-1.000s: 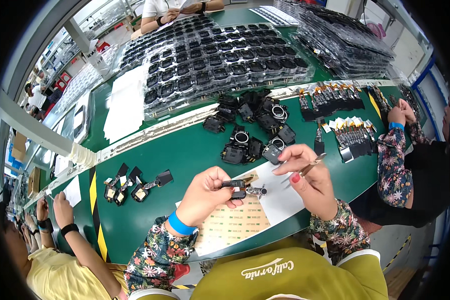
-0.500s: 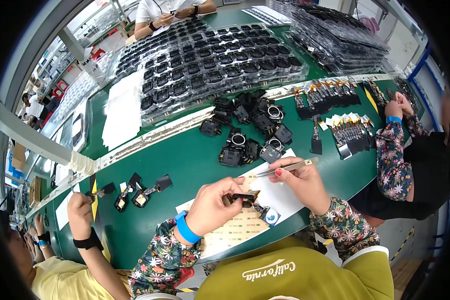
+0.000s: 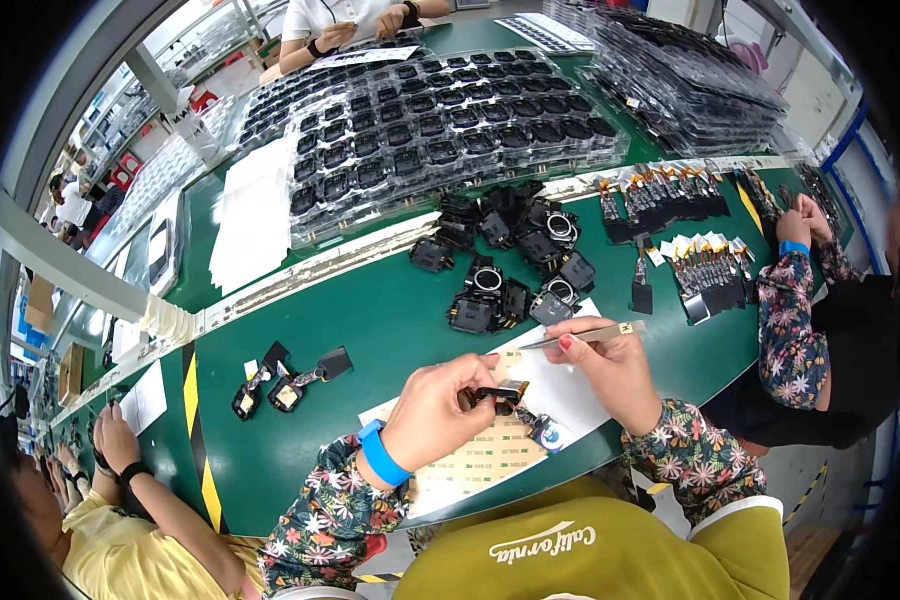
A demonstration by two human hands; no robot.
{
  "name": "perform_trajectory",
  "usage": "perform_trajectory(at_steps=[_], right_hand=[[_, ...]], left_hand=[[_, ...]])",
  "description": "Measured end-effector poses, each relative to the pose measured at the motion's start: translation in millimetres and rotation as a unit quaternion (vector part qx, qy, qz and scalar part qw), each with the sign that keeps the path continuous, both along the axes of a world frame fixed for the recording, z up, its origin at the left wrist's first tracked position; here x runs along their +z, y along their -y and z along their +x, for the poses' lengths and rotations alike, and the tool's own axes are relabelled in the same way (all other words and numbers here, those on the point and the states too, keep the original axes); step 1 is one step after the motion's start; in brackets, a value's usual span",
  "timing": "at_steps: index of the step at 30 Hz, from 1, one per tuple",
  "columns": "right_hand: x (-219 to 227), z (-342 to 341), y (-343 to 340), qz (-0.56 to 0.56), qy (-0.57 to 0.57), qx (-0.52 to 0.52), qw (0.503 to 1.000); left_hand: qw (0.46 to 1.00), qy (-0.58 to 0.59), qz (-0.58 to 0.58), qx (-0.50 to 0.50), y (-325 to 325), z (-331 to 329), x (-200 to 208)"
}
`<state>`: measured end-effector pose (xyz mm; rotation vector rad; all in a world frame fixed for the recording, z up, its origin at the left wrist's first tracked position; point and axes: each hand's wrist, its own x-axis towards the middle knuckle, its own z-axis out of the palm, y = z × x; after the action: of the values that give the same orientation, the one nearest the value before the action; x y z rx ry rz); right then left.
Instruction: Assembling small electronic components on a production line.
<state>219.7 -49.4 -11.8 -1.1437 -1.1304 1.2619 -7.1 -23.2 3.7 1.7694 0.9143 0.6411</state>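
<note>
My left hand (image 3: 440, 415), a blue band at its wrist, pinches a small black electronic part (image 3: 500, 393) with an orange-brown flex cable. From the part hangs a flat module bearing a round blue-and-white sticker (image 3: 549, 434). My right hand (image 3: 615, 375) grips metal tweezers (image 3: 600, 334) between thumb and fingers. The tweezers' tips point left, above and apart from the black part. Beneath my hands lie a cream sheet of adhesive pieces (image 3: 460, 468) and a white paper (image 3: 570, 388). My left fingers partly hide the black part.
Beyond my hands is a heap of black housings (image 3: 505, 250). Rows of flex-cable parts (image 3: 710, 268) lie right, two similar parts (image 3: 285, 392) left. Farther back are clear trays of black pieces (image 3: 430, 130) and stacked trays (image 3: 680, 80). Co-workers' hands (image 3: 118, 440) show left, right and across.
The left co-worker's hand has drawn away leftward from the two parts, taking a dark piece out of that spot. My hands keep nearly the same hold, and the view has shifted slightly.
</note>
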Motion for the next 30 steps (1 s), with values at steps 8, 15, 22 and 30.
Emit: perform_trajectory(at_steps=[8,15,22,30], right_hand=[[6.0,-4.5,-5.1,-0.029,-0.019,-0.005,0.999],[11.8,1.2,-9.0,-0.078,-0.090,-0.001,0.993],[17.6,5.1,-12.0,-0.110,-0.183,-0.054,0.975],[19.6,-3.4,-3.7,-0.095,-0.277,0.043,0.955]], left_hand=[[0.999,-0.030,0.014,-0.001,-1.1,0.6,3.5],[0.999,-0.047,0.006,0.008,-1.6,3.9,6.8],[0.998,0.029,-0.055,0.013,-2.8,-0.5,-6.8],[0.954,0.199,-0.194,0.109,-0.8,4.1,-4.8]])
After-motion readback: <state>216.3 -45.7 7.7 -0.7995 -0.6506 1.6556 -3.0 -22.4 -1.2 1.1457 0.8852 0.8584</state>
